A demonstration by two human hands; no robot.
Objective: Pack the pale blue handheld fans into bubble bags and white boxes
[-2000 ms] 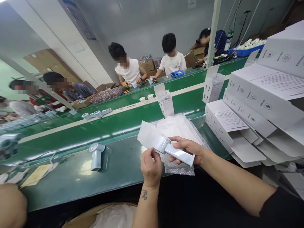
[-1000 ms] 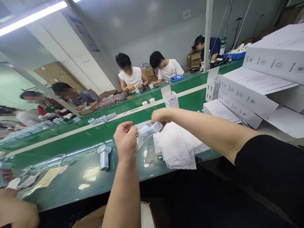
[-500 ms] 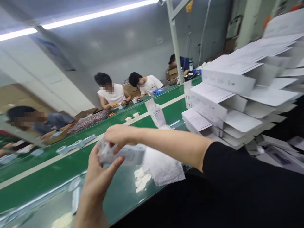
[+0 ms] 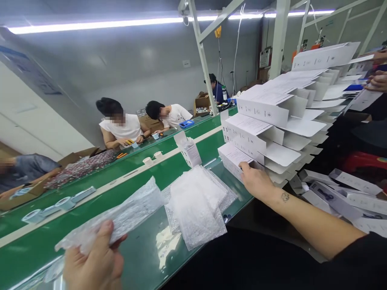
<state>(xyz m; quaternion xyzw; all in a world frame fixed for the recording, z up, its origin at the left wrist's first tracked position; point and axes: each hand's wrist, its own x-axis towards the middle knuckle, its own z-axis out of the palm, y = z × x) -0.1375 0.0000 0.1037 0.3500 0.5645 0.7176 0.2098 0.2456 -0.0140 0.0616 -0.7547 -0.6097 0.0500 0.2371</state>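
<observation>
My left hand [image 4: 92,264] is at the bottom left, closed around a bubble-wrap bag [image 4: 121,217] that has a pale object wrapped inside it. My right hand [image 4: 256,181] reaches to the right and rests on the lowest white carton [image 4: 234,159] of a tall stack of open white boxes [image 4: 272,117]; its fingers lie on the box top and are partly hidden. A pile of empty bubble-wrap bags [image 4: 196,205] lies on the green bench [image 4: 145,249] between my two hands.
A green conveyor belt [image 4: 90,197] runs past with pale blue devices [image 4: 57,203], small white cups [image 4: 152,158] and an upright open box [image 4: 189,151]. Several people sit working on the far side. More white cartons [image 4: 341,189] lie at the right. A metal post [image 4: 202,60] stands behind.
The device went fully into the bubble bag. My right hand let go of it and moved right onto the box stack, while my left hand kept the bag. The view swung right.
</observation>
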